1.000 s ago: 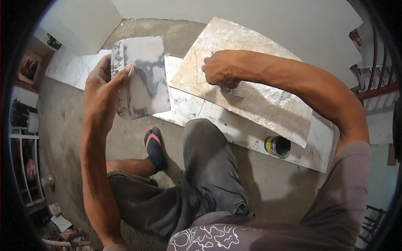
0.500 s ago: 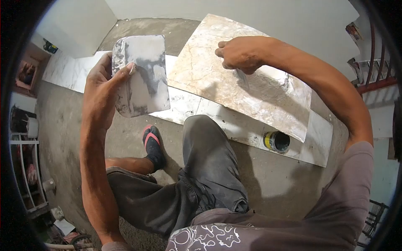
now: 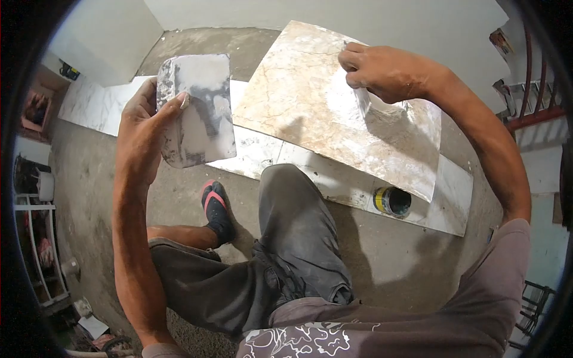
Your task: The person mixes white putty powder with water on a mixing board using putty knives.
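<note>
My left hand grips the left edge of a flat, rounded-corner plate, thumb on its face. White and grey putty is smeared over the plate, which is held up off the floor. My right hand is closed around a putty scraper; only its thin, whitish blade shows, the rest being hidden by my fingers. The blade is at a patch of white putty on a beige marbled tile. White smears also cover the tile's right part.
The beige tile lies over a strip of white marbled tiles on the grey concrete floor. An opened can lies near its front edge. Walls stand behind. A metal rack is at left, and a red-railed frame at right.
My right hand has moved right across the tile, and the scraper blade now shows beside white putty. My left hand and the plate have shifted only slightly.
</note>
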`<action>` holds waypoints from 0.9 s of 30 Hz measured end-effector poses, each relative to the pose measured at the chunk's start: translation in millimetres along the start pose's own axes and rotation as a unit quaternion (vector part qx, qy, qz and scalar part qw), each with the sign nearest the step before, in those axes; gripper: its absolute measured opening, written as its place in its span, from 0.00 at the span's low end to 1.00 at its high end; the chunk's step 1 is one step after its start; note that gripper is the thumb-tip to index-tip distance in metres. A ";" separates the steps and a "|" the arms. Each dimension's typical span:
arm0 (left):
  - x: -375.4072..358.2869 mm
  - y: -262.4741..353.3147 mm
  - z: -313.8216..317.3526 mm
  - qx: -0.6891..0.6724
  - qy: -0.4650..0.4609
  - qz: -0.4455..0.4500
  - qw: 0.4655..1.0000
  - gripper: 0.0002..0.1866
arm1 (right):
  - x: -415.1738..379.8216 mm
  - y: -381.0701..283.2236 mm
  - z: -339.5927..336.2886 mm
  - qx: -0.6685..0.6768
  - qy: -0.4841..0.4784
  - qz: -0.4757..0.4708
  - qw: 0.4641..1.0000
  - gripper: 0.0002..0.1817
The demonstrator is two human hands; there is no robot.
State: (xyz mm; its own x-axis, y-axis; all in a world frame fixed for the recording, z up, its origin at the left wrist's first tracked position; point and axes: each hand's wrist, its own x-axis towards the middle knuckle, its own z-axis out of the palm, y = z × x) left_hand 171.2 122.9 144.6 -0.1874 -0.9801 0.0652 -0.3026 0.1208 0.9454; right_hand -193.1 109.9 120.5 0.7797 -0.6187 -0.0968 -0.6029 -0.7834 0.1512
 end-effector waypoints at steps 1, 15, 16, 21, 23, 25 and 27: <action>2.8 -2.6 -4.7 0.019 -0.012 -0.003 1.000 0.27 | 3.8 -1.6 -2.6 0.001 0.017 -0.004 1.000 0.04; 2.3 -3.8 -3.9 0.011 -0.023 -0.001 1.000 0.28 | 86.6 -57.9 36.1 -0.091 -0.163 -0.148 0.971 0.06; 2.0 -3.1 -3.6 0.010 -0.019 0.000 1.000 0.28 | 82.2 -54.8 39.2 -0.092 -0.161 -0.145 0.972 0.06; 2.3 -1.5 -1.2 0.003 -0.001 0.012 1.000 0.29 | 61.8 -45.0 34.3 -0.124 -0.161 -0.142 0.969 0.08; 2.7 -4.4 -0.8 0.006 0.013 0.010 1.000 0.31 | 49.8 -41.2 30.4 -0.120 -0.125 -0.139 0.975 0.08; 3.0 0.0 -2.6 0.019 -0.009 0.007 1.000 0.31 | 40.0 -37.0 25.3 -0.116 -0.108 -0.142 0.977 0.08; 4.1 -0.3 -3.1 0.025 -0.009 0.007 1.000 0.30 | 30.2 -31.8 24.0 -0.108 -0.090 -0.142 0.980 0.08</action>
State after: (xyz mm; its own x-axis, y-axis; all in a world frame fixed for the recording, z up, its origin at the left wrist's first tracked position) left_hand 173.5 118.3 145.6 -0.2089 -0.9752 0.0725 -0.3455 0.1430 0.9275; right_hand -154.5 114.7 89.1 0.8561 -0.3937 -0.3349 -0.3015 -0.9067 0.2950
